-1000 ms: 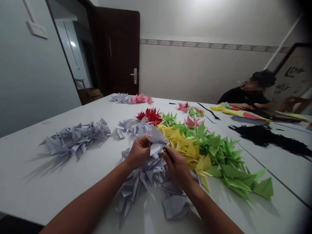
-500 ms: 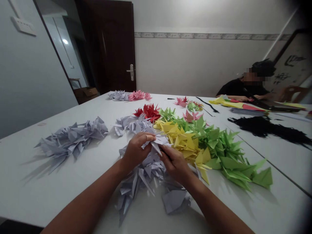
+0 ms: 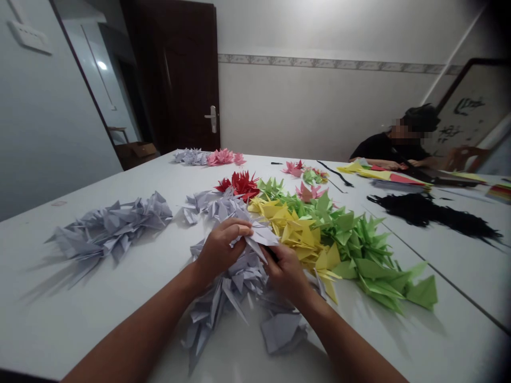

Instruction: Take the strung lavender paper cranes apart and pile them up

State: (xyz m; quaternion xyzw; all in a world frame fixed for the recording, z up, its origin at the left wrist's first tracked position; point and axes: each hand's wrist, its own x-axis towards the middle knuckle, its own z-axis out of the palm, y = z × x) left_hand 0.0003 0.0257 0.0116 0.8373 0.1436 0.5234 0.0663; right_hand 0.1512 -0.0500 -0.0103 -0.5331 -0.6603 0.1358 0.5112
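Around the middle of the desk (image 3: 131,303), much folding seems to be standing finished: pale grey paper pieces (image 3: 245,276) are crowding toward the near edge, while yellow pieces (image 3: 297,231) and green pieces (image 3: 361,239) are spreading toward the right edge and red pieces (image 3: 243,185) are sitting farther back. A grey cluster (image 3: 114,226) is lying toward the left edge, and a grey-and-pink row (image 3: 221,157) is resting by the far left corner. One pale folded piece (image 3: 263,234) is remaining in work above the grey heap: the left hand (image 3: 223,247) is keeping its grip pinched on it, and the right hand (image 3: 289,274) is closing its grip around a dark slim item (image 3: 271,253) (its exact kind is escaping me) against the piece's side. Its shaping is looking partly done, though how many folds are lacking, I cannot tell. Toward the far right, coloured sheets (image 3: 383,174) are lying flat, apparently unfolded, near another person (image 3: 381,146).
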